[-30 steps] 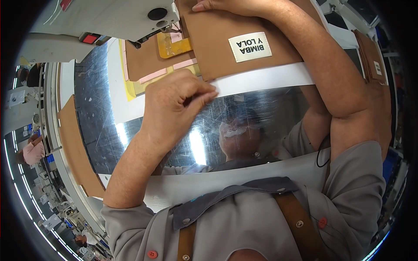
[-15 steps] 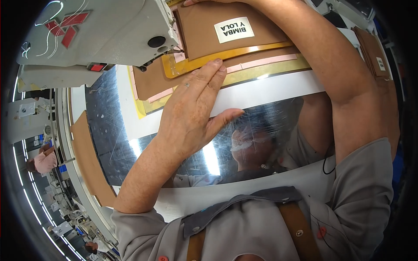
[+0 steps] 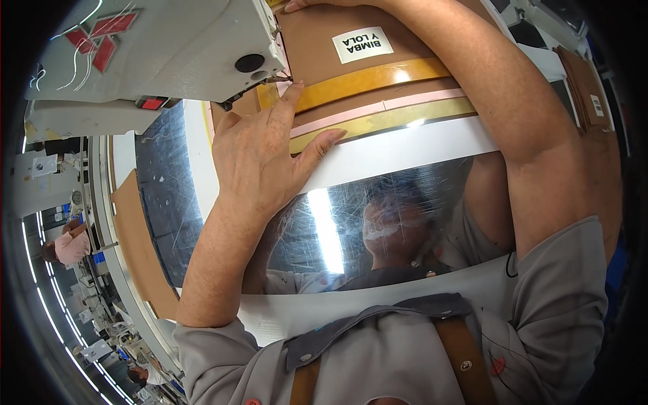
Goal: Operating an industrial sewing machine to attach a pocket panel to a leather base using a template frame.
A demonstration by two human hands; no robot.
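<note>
A brown panel [image 3: 324, 57] with a white label [image 3: 362, 45] lies under the sewing machine head [image 3: 169, 50], framed along its near edge by an amber strip [image 3: 398, 73]. My left hand [image 3: 253, 158] rests palm down at the panel's near left corner. Its index finger reaches up close to the machine's needle area, and its thumb is spread over a pale yellow strip [image 3: 405, 116] edged with pink tape. My right hand [image 3: 331, 3] lies at the panel's far edge, mostly cut off by the top of the picture; its visible fingers are stretched out.
A shiny scratched metal plate [image 3: 351, 223] covers the table in front of me, with a white sheet [image 3: 398, 153] beyond it. Brown pieces [image 3: 582, 88] are stacked at the far right. A brown strip [image 3: 138, 236] lies left. Other people [image 3: 69, 244] work at the far left.
My left hand has slid left, its index finger now by the needle area. The brown panel and amber strip have shifted slightly under the machine. My right hand stays at the far edge.
</note>
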